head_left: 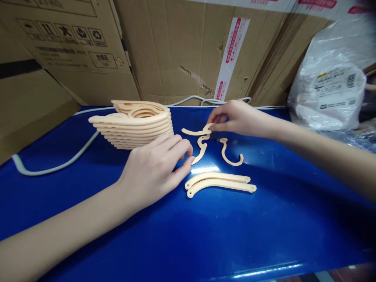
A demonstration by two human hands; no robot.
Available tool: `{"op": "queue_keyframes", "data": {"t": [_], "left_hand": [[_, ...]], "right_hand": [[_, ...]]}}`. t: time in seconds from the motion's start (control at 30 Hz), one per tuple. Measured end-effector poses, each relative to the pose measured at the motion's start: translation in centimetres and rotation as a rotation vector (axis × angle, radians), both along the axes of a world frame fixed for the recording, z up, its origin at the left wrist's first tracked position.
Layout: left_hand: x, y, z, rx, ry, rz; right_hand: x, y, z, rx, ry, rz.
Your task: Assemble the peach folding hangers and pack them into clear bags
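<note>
My left hand pinches the lower end of a cream curved plastic piece between thumb and index finger. With thumb and fingertips, my right hand grips a second cream curved piece, just above the first. The two pieces meet or overlap near my right fingertips; whether they are joined I cannot tell. A loose cream hook lies right of them. Two slim cream hanger arms rest side by side nearer to me. Behind my left hand stands a stack of cream plastic hangers, partly hidden by it.
The work surface is a glossy blue tabletop. Cardboard boxes stand along its back and left. A white cable runs along the left and rear. At the back right sits a clear plastic bag with a labelled white roll inside.
</note>
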State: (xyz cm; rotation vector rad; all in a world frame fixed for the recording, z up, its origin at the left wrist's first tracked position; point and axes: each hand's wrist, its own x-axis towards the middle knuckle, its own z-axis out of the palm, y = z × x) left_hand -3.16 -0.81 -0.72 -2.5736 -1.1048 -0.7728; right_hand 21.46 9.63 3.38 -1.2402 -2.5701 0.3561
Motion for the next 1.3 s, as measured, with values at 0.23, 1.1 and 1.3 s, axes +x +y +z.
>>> {"op": "queue_keyframes", "data": {"t": [0.23, 1.1, 1.3], "left_hand": [[0.0, 0.5, -0.4, 0.007, 0.021, -0.053], [-0.7, 1.3, -0.7, 0.234, 0.301, -0.085], [0.3, -0.1, 0.0, -0.002, 0.097, -0.215]], "right_hand": [[0.3, -1.2, -0.3, 0.04, -0.036, 0.364], [2.3, -4.9, -2.2, 0.362, -0.038, 0.236], [4.7, -5.7, -2.5, 0.814, -0.439, 0.385]]}}
